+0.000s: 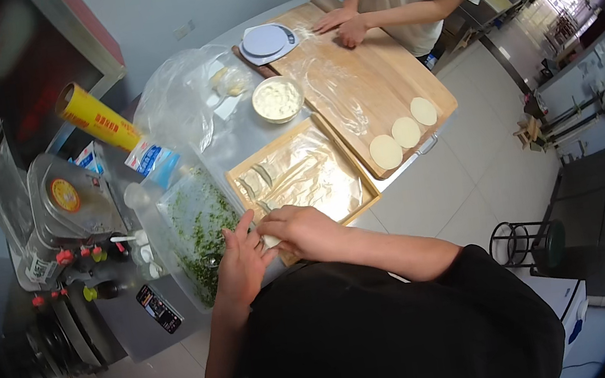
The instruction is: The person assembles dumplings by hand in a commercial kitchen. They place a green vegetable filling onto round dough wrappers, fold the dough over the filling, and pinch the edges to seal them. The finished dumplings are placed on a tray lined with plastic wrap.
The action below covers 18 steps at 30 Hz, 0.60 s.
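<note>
Between my two hands is a pale dumpling [271, 240], mostly hidden by the fingers. My right hand [308, 233] pinches its edge with thumb and fingertips. The thumb and lower fingers of my left hand [244, 262] hold its other side, while the upper fingers stick out. Just beyond lies a wooden tray [349, 154] lined with crinkled clear film, with a few shaped dumplings [263, 175] at its left side. Left of the tray, a clear plastic bin [165, 199] contains chopped green filling [197, 221], and a spoon lies partly hidden in it by my left hand.
A co-worker's hands [343, 26] press on a floured wooden board [374, 80] bearing three dough rounds [406, 132]. Nearby are a kitchen scale [265, 42] and a bowl of pale, lumpy food [278, 99]. To the left stand a yellow film roll [98, 118], bottles and a phone [158, 308].
</note>
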Each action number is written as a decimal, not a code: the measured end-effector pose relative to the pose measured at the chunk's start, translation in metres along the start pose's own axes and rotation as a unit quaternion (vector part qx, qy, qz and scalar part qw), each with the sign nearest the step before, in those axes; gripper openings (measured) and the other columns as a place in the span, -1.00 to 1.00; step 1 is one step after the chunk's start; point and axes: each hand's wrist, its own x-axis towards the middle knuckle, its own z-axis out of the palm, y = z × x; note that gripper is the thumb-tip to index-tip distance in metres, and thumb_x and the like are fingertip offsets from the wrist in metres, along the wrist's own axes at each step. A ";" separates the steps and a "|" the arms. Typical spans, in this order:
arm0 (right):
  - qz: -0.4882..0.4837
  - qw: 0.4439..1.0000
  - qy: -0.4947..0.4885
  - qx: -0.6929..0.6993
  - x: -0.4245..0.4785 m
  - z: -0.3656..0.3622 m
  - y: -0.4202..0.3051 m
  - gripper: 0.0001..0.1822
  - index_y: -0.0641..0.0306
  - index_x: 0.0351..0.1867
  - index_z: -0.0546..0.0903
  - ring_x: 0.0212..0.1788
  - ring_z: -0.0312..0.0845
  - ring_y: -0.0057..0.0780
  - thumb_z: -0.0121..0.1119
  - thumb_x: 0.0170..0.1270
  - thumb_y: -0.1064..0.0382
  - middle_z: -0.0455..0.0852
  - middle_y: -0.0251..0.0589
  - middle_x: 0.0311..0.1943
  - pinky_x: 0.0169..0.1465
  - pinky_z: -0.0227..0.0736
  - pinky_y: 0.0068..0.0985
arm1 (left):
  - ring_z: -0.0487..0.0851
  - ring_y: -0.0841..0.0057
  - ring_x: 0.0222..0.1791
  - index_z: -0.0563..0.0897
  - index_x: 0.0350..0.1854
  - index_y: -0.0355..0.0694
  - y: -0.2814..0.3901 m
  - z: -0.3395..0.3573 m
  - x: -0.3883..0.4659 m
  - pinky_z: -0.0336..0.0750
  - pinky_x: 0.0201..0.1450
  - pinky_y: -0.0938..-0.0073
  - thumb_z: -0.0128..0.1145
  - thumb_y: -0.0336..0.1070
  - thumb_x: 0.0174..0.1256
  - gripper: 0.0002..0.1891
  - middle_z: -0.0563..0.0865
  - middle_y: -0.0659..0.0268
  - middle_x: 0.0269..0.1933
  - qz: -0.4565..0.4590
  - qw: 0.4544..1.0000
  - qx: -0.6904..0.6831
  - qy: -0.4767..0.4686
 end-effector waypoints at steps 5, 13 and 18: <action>0.170 0.979 0.097 -0.051 -0.020 -0.051 0.080 -0.72 0.34 -0.17 0.61 -0.20 0.58 -0.01 0.28 0.05 0.34 0.63 0.03 -0.28 -0.12 0.50 -0.20 | 0.27 -0.01 0.42 0.03 0.48 -0.40 0.002 0.007 0.009 0.20 0.44 0.02 -0.29 0.21 0.52 -0.22 0.21 -0.21 0.44 0.001 0.999 0.010 0.040; 0.318 0.899 0.155 -0.258 -0.041 -0.094 0.252 -0.83 0.30 -0.31 0.61 -0.21 0.59 -0.03 0.21 0.05 0.31 0.62 0.05 -0.30 -0.15 0.52 -0.16 | 0.43 0.07 0.32 0.21 0.41 -0.39 -0.010 0.015 0.019 0.31 0.38 0.04 -0.13 0.02 0.52 -0.37 0.39 -0.15 0.35 -0.021 0.994 0.022 0.105; 0.310 0.902 0.089 -0.286 -0.041 -0.088 0.284 -0.78 0.25 -0.22 0.62 -0.17 0.58 0.00 0.21 0.07 0.31 0.63 -0.01 -0.24 -0.08 0.52 -0.15 | 0.53 0.14 0.24 0.28 0.34 -0.44 -0.020 0.025 0.023 0.41 0.31 0.11 -0.09 -0.06 0.52 -0.43 0.50 -0.13 0.25 0.000 0.987 -0.010 0.159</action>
